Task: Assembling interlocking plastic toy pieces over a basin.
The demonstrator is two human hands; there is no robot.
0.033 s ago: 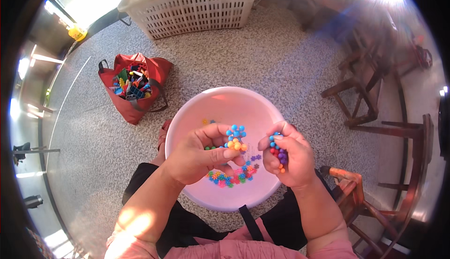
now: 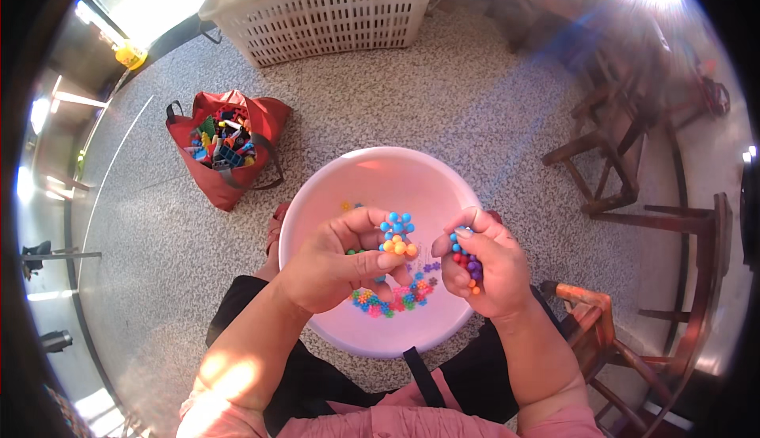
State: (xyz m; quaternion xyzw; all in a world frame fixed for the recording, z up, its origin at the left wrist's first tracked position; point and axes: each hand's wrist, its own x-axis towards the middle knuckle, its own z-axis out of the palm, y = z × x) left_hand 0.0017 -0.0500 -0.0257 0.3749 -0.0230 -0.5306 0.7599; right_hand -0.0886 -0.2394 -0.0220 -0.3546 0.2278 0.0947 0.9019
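Observation:
My left hand [image 2: 336, 262] pinches joined knobbly plastic building pieces between thumb and fingers: a blue flower-shaped piece [image 2: 397, 224] stands above a yellow-orange one [image 2: 398, 245]. A bit of green shows behind those fingers. To the right, my right hand [image 2: 495, 268] is closed round a small bunch of similar pieces in blue, red, purple [image 2: 474, 266] and orange; part of the bunch is hidden by the fingers. Both hands are held over a pale pink basin [image 2: 380, 165], apart from each other. Many more colourful flower-shaped pieces [image 2: 388, 302] lie in the basin's bottom.
A red bag [image 2: 218, 184] full of mixed plastic toys stands on the speckled floor to the left. Beyond the basin is a white slotted crate [image 2: 332, 26]. Wooden stools [image 2: 594, 169] and a wooden chair [image 2: 701, 279] stand at the right. My legs flank the basin.
My right hand's fingers and the bunch in them have shifted very slightly left. The pieces in my left hand look nearly the same.

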